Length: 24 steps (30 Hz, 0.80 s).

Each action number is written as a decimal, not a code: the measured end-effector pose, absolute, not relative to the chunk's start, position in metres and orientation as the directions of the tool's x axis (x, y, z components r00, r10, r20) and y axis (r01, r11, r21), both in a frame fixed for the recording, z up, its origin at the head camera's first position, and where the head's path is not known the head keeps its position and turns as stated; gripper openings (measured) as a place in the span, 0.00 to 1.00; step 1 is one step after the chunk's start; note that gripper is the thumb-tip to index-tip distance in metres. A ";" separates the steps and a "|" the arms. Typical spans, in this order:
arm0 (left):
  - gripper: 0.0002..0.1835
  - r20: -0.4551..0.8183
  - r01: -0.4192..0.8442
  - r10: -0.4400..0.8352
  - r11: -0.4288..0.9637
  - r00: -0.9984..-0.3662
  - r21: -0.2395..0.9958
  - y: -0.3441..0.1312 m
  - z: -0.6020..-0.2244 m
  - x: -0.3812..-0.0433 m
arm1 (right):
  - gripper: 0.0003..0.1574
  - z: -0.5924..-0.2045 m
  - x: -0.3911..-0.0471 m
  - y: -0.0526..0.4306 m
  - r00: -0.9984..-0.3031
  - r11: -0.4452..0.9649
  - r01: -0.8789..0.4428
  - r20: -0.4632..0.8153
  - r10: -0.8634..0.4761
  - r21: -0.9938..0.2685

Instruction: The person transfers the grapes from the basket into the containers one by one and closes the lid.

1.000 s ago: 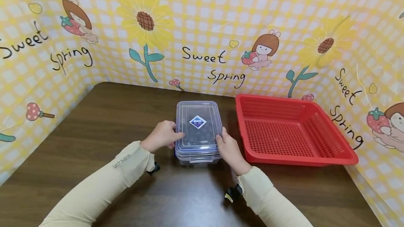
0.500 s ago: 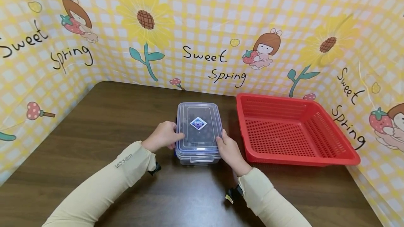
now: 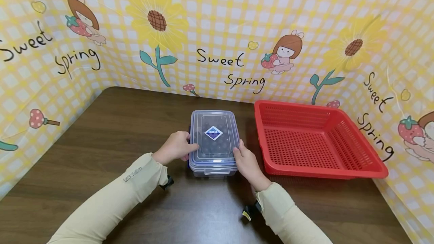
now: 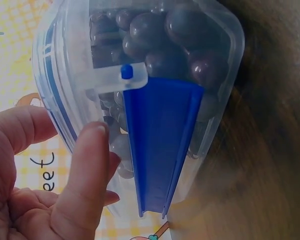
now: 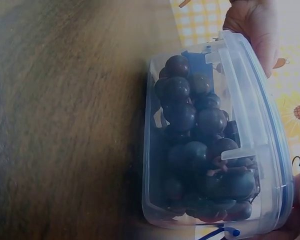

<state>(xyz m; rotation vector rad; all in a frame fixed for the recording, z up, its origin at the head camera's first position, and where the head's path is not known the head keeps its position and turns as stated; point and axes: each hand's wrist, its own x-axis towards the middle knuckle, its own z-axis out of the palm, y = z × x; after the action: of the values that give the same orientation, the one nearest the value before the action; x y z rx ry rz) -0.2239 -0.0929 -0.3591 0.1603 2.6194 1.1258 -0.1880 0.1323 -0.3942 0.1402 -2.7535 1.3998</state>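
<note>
A clear plastic food container with a lid and a diamond-shaped label sits on the table between my hands. Dark round grapes fill it, visible through its wall. At its left side my left hand holds on, thumb over the lid's edge and fingers down the side. Beside those fingers, a blue clip hangs from the lid, unfastened. My right hand grips the opposite side, its thumb on the lid's rim. Another blue clip juts out at the bottom of the right wrist view.
A red perforated basket stands to the right of the container, with nothing in it. Brown wood-grain table lies beneath everything. Yellow checked cloth with printed flowers rises along the back and sides.
The head view has shifted very slightly. Both hands keep their places on the container, which stays where it was.
</note>
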 end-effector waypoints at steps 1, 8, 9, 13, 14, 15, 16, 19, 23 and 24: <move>0.12 -0.218 -0.011 0.213 0.689 -0.952 0.725 -0.093 -0.359 -0.224 | 0.32 -0.394 -0.188 0.132 -0.995 0.580 -0.100 0.081 -0.059 -0.809; 0.13 -0.233 -0.018 0.218 0.692 -0.948 0.722 -0.093 -0.358 -0.222 | 0.32 -0.393 -0.186 0.132 -0.996 0.560 -0.088 0.065 -0.061 -0.824; 0.13 -0.237 -0.024 0.214 0.692 -0.948 0.722 -0.093 -0.358 -0.222 | 0.32 -0.393 -0.185 0.132 -0.996 0.557 -0.086 0.063 -0.061 -0.826; 0.13 -0.238 -0.021 0.214 0.700 -0.947 0.714 -0.093 -0.359 -0.220 | 0.32 -0.395 -0.183 0.133 -0.995 0.561 -0.100 0.074 -0.069 -0.822; 0.13 -0.238 -0.019 0.215 0.703 -0.947 0.711 -0.093 -0.359 -0.220 | 0.32 -0.395 -0.183 0.133 -0.994 0.563 -0.108 0.081 -0.072 -0.819; 0.13 -0.238 -0.018 0.214 0.705 -0.947 0.709 -0.093 -0.360 -0.220 | 0.32 -0.397 -0.183 0.133 -0.993 0.566 -0.114 0.087 -0.075 -0.816; 0.13 -0.238 -0.018 0.214 0.707 -0.947 0.707 -0.093 -0.361 -0.219 | 0.32 -0.398 -0.182 0.133 -0.993 0.571 -0.121 0.094 -0.077 -0.812; 0.13 -0.237 -0.017 0.215 0.707 -0.947 0.707 -0.093 -0.362 -0.219 | 0.31 -0.399 -0.182 0.133 -0.989 0.578 -0.151 0.124 -0.087 -0.802; 0.13 -0.238 -0.017 0.214 0.707 -0.947 0.707 -0.092 -0.363 -0.220 | 0.30 -0.400 -0.182 0.135 -0.991 0.568 -0.134 0.120 -0.062 -0.812; 0.13 -0.239 -0.017 0.215 0.708 -0.947 0.706 -0.092 -0.362 -0.220 | 0.30 -0.401 -0.183 0.135 -0.994 0.558 -0.109 0.105 -0.040 -0.822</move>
<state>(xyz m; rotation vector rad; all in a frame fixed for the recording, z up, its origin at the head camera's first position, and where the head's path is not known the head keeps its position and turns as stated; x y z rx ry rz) -0.2196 -0.0920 -0.3623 0.1560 2.6127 1.0850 -0.1829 0.1346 -0.4008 0.1290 -2.7073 1.4367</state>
